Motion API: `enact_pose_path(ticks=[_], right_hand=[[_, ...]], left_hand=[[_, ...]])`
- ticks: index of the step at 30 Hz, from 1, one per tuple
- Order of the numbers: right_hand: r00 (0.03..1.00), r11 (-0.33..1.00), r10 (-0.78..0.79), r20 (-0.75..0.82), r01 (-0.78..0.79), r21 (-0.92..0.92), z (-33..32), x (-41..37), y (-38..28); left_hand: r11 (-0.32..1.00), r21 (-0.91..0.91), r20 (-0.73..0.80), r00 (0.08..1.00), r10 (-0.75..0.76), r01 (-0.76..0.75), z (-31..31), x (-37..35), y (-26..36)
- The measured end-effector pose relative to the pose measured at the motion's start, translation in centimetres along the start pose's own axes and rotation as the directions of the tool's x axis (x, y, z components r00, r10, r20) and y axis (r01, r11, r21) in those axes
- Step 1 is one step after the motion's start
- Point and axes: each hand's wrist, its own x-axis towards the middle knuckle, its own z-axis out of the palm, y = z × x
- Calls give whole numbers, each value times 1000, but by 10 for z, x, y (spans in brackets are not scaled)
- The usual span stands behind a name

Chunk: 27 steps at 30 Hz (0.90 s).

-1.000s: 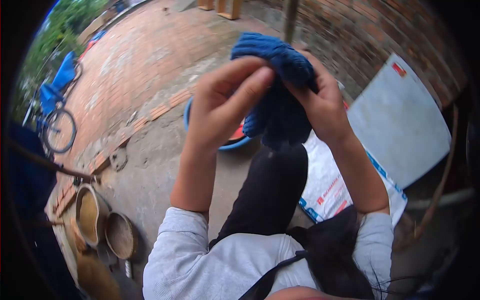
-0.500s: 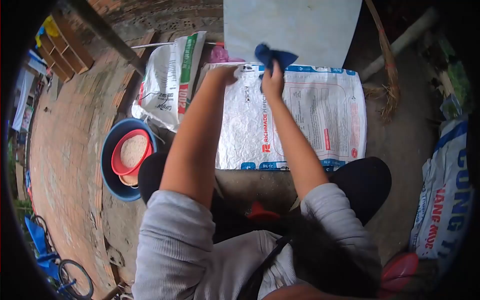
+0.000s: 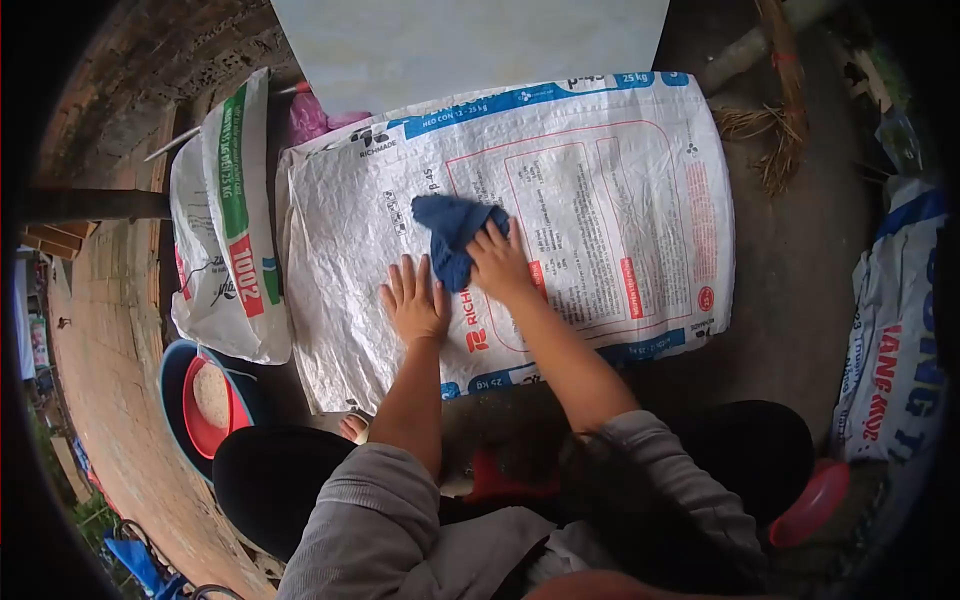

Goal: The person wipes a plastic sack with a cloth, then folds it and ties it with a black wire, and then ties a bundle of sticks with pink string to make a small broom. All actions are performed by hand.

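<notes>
A large white woven feed sack (image 3: 350, 250) with blue bands and red print lies flat in front of me. My left hand (image 3: 416, 308) rests palm down on it, fingers spread, holding nothing. Just to its right, my right hand (image 3: 500, 265) presses a crumpled dark blue cloth (image 3: 455, 235) against the sack's surface. The cloth is bunched under and ahead of the fingers, so part of my grip on it is hidden.
Left of the sack lie another white sack (image 3: 222, 290) and a blue basin (image 3: 178, 400) holding a red bowl (image 3: 205, 440) of pale grains. A pale board (image 3: 470, 45) is behind, a straw broom (image 3: 785, 130) at right. A printed sack (image 3: 880, 350) stands far right.
Both hands have come down and nearer to me onto the sack. The blue cloth, held up near the far edge before, now lies against the middle of the sack. My view has shifted.
</notes>
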Motion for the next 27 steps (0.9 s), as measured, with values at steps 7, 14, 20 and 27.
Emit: enact_pose_path(ticks=[7, 14, 20, 27], right_hand=[[971, 794, 81, -226, -200, -574, -89, 41, 260], [508, 636, 617, -601, -772, 1, -101, 7, 236], [990, 921, -12, 142, -44, 387, -27, 32, -11], [961, 944, -271, -50, 276, 179, -13, -16, 38]], left_hand=[[1000, 16, 50, 999, -10, 9, -3, 6, 3], [1000, 1, 33, 999, -10, 10, -1, 6, 4], [994, 107, 6, 1000, 18, -18, 9, 1, -3], [998, 56, -59, 998, 24, -20, 6, -2, 1]])
